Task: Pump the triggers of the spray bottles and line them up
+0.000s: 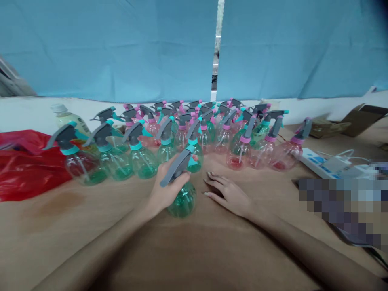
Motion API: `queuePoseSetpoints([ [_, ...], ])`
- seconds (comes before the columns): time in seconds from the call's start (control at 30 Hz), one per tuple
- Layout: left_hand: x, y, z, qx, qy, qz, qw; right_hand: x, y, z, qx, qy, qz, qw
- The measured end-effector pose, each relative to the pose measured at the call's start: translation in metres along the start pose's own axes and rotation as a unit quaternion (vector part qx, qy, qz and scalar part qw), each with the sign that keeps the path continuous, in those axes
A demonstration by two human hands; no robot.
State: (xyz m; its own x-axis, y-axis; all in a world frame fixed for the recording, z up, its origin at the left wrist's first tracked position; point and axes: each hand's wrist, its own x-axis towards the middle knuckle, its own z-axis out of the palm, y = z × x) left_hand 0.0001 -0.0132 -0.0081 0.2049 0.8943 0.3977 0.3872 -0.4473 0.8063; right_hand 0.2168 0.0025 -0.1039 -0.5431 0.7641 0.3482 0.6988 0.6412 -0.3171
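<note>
Centrally, left hand (165, 190): clasps green bottle (182, 202) by neck so it stands upright.
Right hand (230, 195): empty, flat, bracing on table (91, 226).

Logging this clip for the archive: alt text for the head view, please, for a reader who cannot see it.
The left hand grips a green spray bottle by its neck on a brown table; the right hand lies flat beside it. Rows of green and pink spray bottles stand behind.

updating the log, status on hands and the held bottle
Left hand shut on green clear plastic spray bottle with grey trigger, on brown table. Right hand open, flat beside it. Rows of green and pink spray bottles behind.
</note>
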Motion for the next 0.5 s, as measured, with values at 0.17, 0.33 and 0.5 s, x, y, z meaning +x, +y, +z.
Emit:
queuePoseSetpoints([
  [0.17, 0.0002, 0.0029, -0.0004, 0.016, 0.002, 0.004, 1.000, -0.0001, -0.0009, -0.0004, 0.001, -0.002, 0.006, 1.000],
  [0.33, 0.0003, 0.0041, -0.0026, 0.058, 0.010, 0.014, 0.998, -0.0004, -0.0004, 0.0002, 0.005, 0.005, 0.003, 1.000],
  [0.5, 0.0017, 0.0068, -0.0058, 0.060, -0.009, 0.034, 0.998, -0.0003, 0.0008, 0.0010, 0.009, 0.006, 0.001, 1.000],
])
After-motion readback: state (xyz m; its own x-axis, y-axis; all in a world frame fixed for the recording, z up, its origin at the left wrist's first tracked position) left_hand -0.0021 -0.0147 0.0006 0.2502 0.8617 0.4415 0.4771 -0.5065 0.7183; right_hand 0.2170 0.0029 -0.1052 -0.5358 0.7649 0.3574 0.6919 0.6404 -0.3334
